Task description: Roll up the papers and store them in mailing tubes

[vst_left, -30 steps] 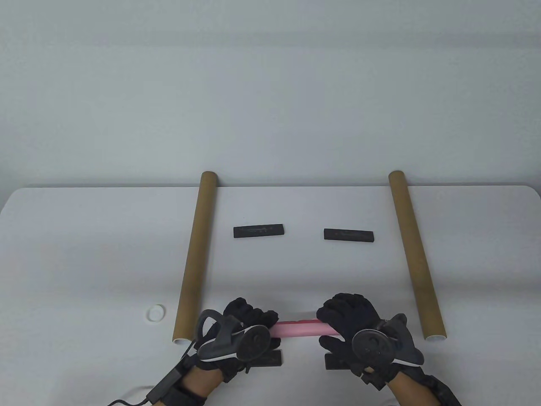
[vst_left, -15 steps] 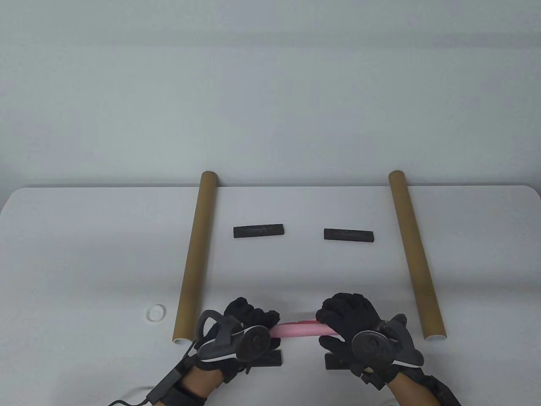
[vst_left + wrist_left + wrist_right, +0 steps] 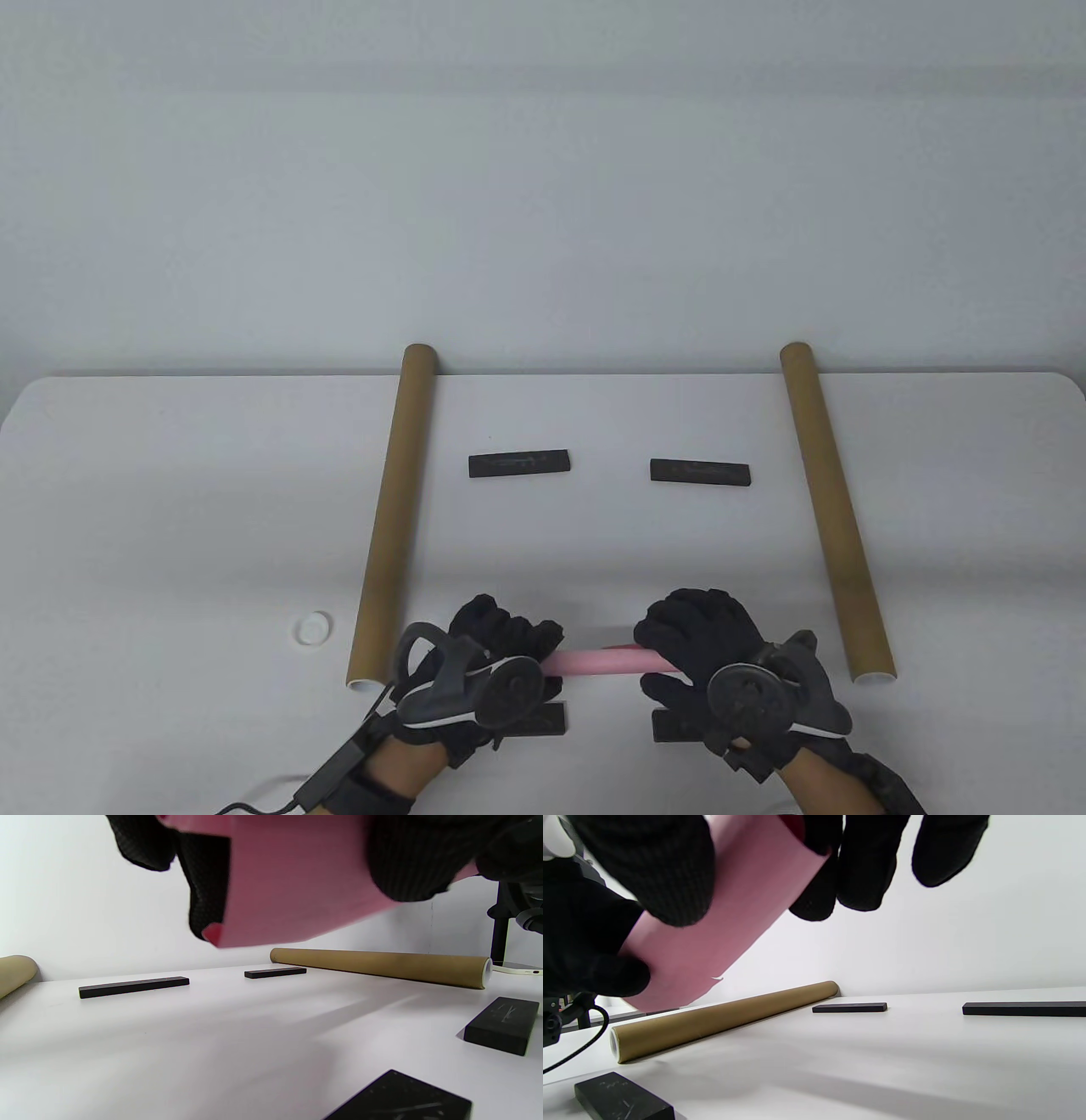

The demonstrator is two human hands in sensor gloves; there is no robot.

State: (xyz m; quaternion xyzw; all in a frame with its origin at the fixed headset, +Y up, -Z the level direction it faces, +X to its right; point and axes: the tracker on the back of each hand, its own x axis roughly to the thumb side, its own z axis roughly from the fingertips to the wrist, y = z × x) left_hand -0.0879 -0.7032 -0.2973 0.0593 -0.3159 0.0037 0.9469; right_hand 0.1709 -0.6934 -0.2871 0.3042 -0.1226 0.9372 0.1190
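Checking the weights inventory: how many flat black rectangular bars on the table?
4. Far left bar and far right bar lie between the tubes; near left bar is partly under the left hand, near right bar under the right hand. More could be hidden.

table view: high, front-down | wrist views: low, close, facing far wall
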